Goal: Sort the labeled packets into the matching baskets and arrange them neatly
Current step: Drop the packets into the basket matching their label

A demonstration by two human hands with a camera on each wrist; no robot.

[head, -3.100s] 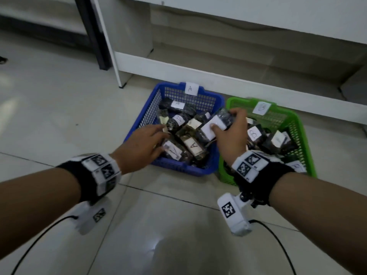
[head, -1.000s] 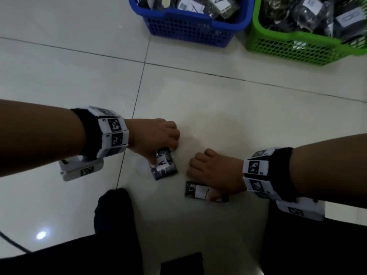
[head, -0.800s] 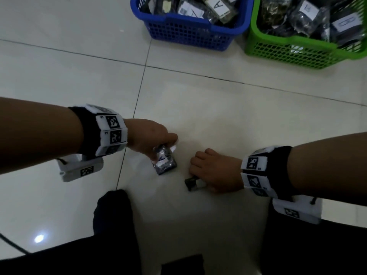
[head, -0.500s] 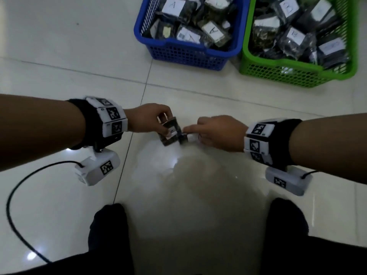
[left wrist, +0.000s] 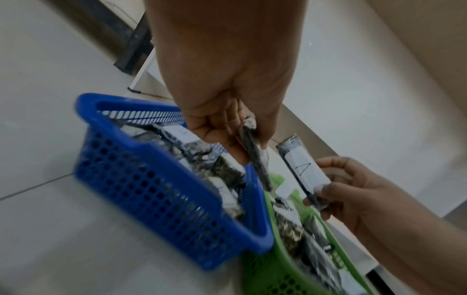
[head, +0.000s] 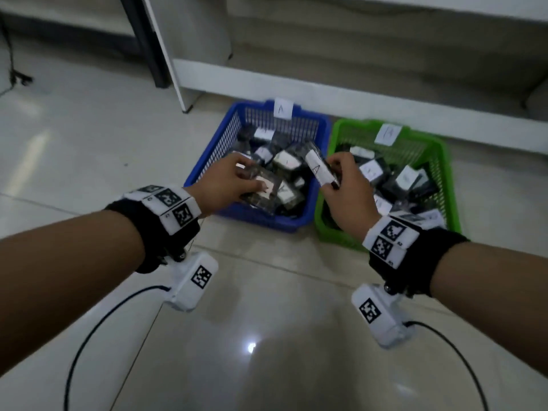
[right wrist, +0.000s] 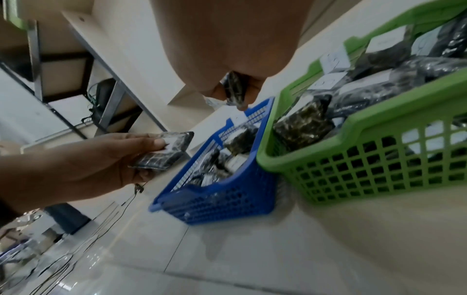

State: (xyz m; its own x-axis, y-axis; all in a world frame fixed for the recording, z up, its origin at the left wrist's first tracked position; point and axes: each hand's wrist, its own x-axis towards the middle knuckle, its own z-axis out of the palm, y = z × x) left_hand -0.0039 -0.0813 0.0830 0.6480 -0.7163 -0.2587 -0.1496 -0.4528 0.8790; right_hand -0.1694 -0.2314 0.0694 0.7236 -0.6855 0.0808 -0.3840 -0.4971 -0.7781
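Observation:
A blue basket [head: 207, 161] tagged A [head: 283, 108] and a green basket [head: 444, 164] with its own tag [head: 388, 134] stand side by side on the floor, both holding several dark packets with white labels. My left hand [head: 250, 178] pinches a dark packet [head: 262, 188] over the blue basket's near left part; the left wrist view shows this packet [left wrist: 252, 151] edge-on. My right hand [head: 332, 173] grips a packet labeled A [head: 318, 170] above the blue basket's right rim, where it meets the green one. That label [left wrist: 303, 169] reads clearly in the left wrist view.
A white shelf unit [head: 326, 96] runs right behind the baskets, with a dark metal leg [head: 148, 46] at its left. Black cables [head: 89, 336] trail from my wrist cameras across the glossy tiled floor [head: 267, 336] in front.
Both hands picked an A packet off the floor near my knees and carried it forward to the blue basket. The view has tilted up to the baskets.

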